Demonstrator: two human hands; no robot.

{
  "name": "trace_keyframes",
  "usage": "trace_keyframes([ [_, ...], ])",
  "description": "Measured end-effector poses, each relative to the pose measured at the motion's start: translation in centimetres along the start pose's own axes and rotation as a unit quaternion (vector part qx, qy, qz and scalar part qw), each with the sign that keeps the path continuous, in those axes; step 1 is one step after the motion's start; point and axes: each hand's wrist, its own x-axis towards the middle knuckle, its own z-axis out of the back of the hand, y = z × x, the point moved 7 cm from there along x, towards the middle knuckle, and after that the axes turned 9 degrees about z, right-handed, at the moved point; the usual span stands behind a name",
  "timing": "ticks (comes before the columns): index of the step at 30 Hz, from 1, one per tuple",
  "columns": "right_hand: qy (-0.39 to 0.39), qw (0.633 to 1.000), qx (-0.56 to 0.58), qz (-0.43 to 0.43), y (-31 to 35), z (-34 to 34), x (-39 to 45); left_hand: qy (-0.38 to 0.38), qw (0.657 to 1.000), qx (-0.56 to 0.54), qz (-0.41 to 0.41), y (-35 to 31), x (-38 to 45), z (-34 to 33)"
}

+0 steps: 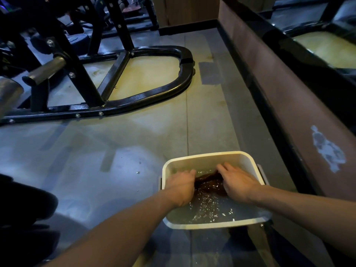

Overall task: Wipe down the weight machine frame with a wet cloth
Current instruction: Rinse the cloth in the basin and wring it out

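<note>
Kneeling over the white tub (210, 225), I have my left hand (181, 186) and right hand (238, 185) in the water, fingers curled onto the dark cloth (209, 183) bunched between them. Assessment: soaked, limp, heavy with water, likely to drip; best gathered at both ends and wrung. Farther off, the black machine frame (154, 93) stands on the floor (96, 143), unwiped.

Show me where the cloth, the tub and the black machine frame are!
cloth (209, 183): head view, dark wet middle between the hands.
tub (208, 155): head view, far white rim.
machine frame (154, 92): head view, curved floor bar.
</note>
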Motion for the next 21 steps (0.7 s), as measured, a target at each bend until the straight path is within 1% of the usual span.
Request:
trace_keyframes([
  [3, 0.159, 0.987, -0.016, -0.005, 0.4, -2.4, -0.7, 0.135, 0.990, 0.023, 0.025, 0.1, -0.5, -2.2],
  [4, 0.196, 0.981, -0.016, -0.004, 0.7, -2.7, -1.0, 0.164, 0.986, 0.030, 0.026, -0.1, -0.8, -2.8],
  [6, 0.239, 0.971, 0.021, -0.007, 1.3, -3.2, -1.4, 0.183, 0.982, -0.006, 0.035, -0.7, -1.2, -3.3],
  [8, 0.263, 0.962, 0.071, -0.011, 1.6, -3.9, -1.9, 0.190, 0.977, -0.087, 0.043, -1.3, -1.2, -3.7],
  [10, 0.256, 0.963, 0.080, -0.008, 1.6, -4.3, -2.3, 0.209, 0.968, -0.132, 0.042, -1.7, -1.3, -4.3],
  [12, 0.233, 0.969, 0.083, -0.016, 1.6, -4.0, -2.4, 0.228, 0.964, -0.128, 0.052, -1.5, -1.6, -5.1],
  [14, 0.212, 0.974, 0.073, -0.016, 1.5, -3.3, -1.8, 0.220, 0.971, -0.074, 0.048, -1.0, -1.8, -5.4],
  [16, 0.172, 0.982, 0.080, -0.026, 1.6, -2.4, -0.7, 0.204, 0.979, 0.002, 0.019, -0.9, -1.8, -4.7],
  [18, 0.129, 0.984, 0.111, -0.046, 1.6, -1.3, 0.1, 0.213, 0.977, 0.024, 0.015, -1.0, -1.7, -3.4],
  [19, 0.111, 0.983, 0.130, -0.063, 1.5, -0.8, 0.3, 0.219, 0.975, 0.008, 0.022, -1.1, -1.8, -2.5],
  [21, 0.068, 0.974, 0.190, -0.099, 0.7, -0.2, 0.5, 0.209, 0.973, -0.083, 0.055, -0.5, -1.4, -1.2],
])
